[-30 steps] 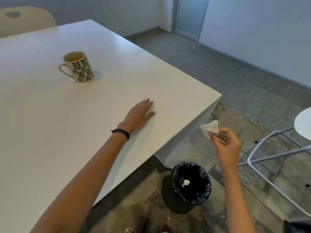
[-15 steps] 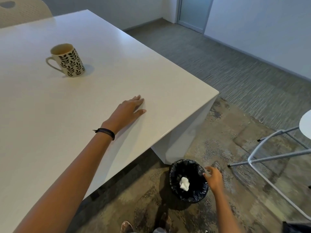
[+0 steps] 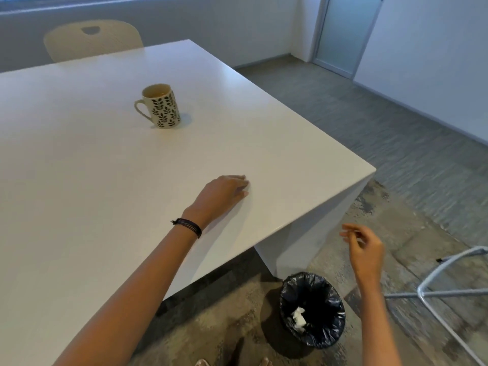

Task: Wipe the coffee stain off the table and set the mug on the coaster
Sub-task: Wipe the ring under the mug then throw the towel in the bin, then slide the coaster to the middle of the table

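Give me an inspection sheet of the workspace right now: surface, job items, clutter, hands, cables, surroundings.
Surface: white table, no stain seen.
Job's things: mug upright on bare table, handle to the left; coaster not in view; crumpled tissue lies in the bin.
Clutter: nothing seen.
Hands: left hand rests on the table near its corner; right hand in the air beyond the edge, holding nothing.
Cables: nothing seen.
Surroundings: bin on the floor by the table corner; chair at the far side; metal frame at right; door.
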Motion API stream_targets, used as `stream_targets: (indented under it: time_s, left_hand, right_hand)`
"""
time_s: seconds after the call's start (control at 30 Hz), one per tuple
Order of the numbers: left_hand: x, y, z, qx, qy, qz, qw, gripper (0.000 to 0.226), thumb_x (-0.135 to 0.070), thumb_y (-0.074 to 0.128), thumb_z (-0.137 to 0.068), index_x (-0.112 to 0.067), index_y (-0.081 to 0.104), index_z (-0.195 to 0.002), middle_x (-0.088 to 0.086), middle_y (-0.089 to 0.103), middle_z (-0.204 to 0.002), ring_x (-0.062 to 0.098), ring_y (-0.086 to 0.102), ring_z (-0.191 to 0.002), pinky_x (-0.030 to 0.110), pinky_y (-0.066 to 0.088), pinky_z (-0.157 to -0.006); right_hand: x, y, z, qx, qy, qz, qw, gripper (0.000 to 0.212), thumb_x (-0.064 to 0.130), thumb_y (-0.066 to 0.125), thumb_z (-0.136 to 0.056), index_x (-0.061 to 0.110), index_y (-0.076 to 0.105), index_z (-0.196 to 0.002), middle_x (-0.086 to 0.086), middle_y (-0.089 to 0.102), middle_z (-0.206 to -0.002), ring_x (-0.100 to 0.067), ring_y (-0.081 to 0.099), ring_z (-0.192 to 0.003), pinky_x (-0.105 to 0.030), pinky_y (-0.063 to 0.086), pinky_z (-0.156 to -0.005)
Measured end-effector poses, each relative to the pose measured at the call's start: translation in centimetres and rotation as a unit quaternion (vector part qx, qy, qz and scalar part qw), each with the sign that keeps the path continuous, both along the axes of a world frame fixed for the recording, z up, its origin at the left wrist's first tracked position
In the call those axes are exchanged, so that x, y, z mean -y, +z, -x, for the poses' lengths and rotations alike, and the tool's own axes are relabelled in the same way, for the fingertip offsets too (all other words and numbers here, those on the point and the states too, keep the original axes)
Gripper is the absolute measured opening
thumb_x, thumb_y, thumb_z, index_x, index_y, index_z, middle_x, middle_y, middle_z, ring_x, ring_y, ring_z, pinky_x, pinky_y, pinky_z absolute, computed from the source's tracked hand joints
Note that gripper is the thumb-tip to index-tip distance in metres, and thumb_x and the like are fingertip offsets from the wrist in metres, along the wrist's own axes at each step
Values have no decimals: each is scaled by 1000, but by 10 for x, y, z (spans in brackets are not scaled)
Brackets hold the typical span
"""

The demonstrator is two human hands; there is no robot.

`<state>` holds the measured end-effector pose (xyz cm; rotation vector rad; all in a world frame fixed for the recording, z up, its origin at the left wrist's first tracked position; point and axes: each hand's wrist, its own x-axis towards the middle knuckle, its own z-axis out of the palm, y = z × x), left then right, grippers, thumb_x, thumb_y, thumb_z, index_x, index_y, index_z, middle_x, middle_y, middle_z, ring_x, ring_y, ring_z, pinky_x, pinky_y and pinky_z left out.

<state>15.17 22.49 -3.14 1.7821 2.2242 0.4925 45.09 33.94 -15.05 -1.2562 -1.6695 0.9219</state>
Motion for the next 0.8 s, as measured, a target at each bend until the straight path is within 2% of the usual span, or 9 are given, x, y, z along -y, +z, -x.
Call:
stream_targets:
  time_s: [0.13,0.27,0.37,0.5,0.67,0.8]
  left_hand:
    - [29,1,7,-2,17,-16,1000,32,-24,49,-95,-15,59,-125,0,51,-141,19,52,-124,34,41,-103]
    - [61,-3,23,3,54,-26,998,33,-26,49,-95,-17,58,-126,-2,52,-139,16,52,-124,31,40,-104]
    - [87,-3,36,2,81,-38,996,31,-26,50,-95,-19,60,-124,-2,55,-137,16,54,-122,32,43,-102]
    - [128,-5,59,-11,138,-69,988,27,-23,51,-94,-20,64,-118,-5,59,-131,16,57,-117,31,48,-92]
    - [185,-4,92,-14,229,-86,970,26,-24,51,-94,-24,64,-117,-5,56,-135,13,51,-123,27,44,-94]
    - [227,8,115,5,280,-113,953,24,-24,55,-92,-21,67,-113,-1,61,-129,15,54,-119,21,38,-92]
  right_hand:
    - [14,63,40,-154,62,-2,986,21,5,55,-91,20,69,-91,7,72,-81,-8,68,-71,-18,57,-57]
    - [35,100,88,-210,183,11,960,19,7,56,-91,19,71,-90,4,73,-86,-14,68,-69,-23,56,-53]
    - [51,109,131,-198,263,47,943,21,4,55,-91,19,70,-89,4,73,-83,-14,68,-67,-23,56,-52]
    - [77,113,187,-165,343,83,921,21,4,54,-92,18,71,-91,3,74,-82,-15,69,-71,-24,56,-57]
    - [113,121,246,-118,431,100,889,20,7,53,-93,19,69,-92,-1,72,-87,-12,69,-73,-25,58,-61]
    - [145,124,282,-1,546,119,829,25,4,54,-91,17,66,-107,-7,69,-104,-12,65,-88,-22,55,-77]
